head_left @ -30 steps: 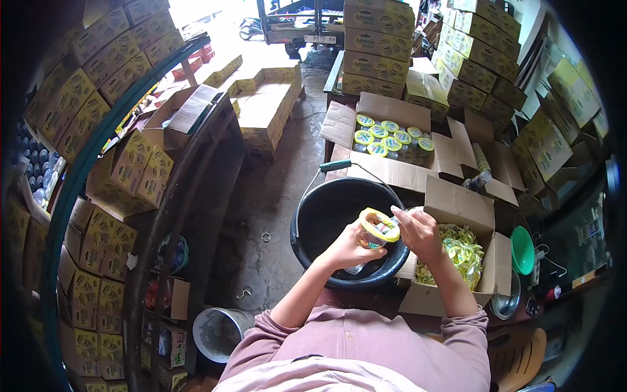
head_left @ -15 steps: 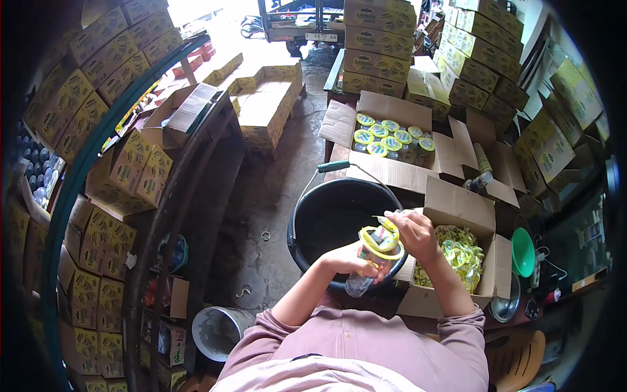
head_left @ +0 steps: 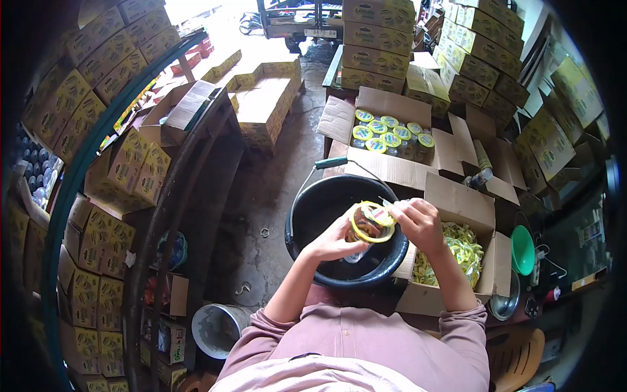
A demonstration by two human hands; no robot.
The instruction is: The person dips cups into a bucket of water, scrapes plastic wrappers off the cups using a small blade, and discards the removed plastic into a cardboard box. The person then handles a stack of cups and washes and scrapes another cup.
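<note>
My left hand (head_left: 333,242) is wrapped round a clear plastic cup (head_left: 367,231) with a yellow rim, held over the black bucket (head_left: 320,261). The cup's mouth faces up towards me, and something dark shows inside. A printed yellow-green film lid (head_left: 380,214) lies partly lifted across the right of the mouth. My right hand (head_left: 418,223) pinches the edge of that lid. The bucket has a wire handle with a green grip (head_left: 331,163). To the right, a cardboard box (head_left: 460,193) holds a heap of crumpled yellow film pieces (head_left: 457,255).
Behind the bucket, an open carton (head_left: 385,171) holds several cups with yellow lids. A green bowl (head_left: 522,251) stands at the right, and a white pail (head_left: 219,332) is on the floor at left. Stacked printed cartons (head_left: 375,46) rise at the back.
The cup has risen and tipped, so its mouth faces me more. The lid, bunched up above the rim before, now appears flatter across the mouth. My right hand has moved slightly with it.
</note>
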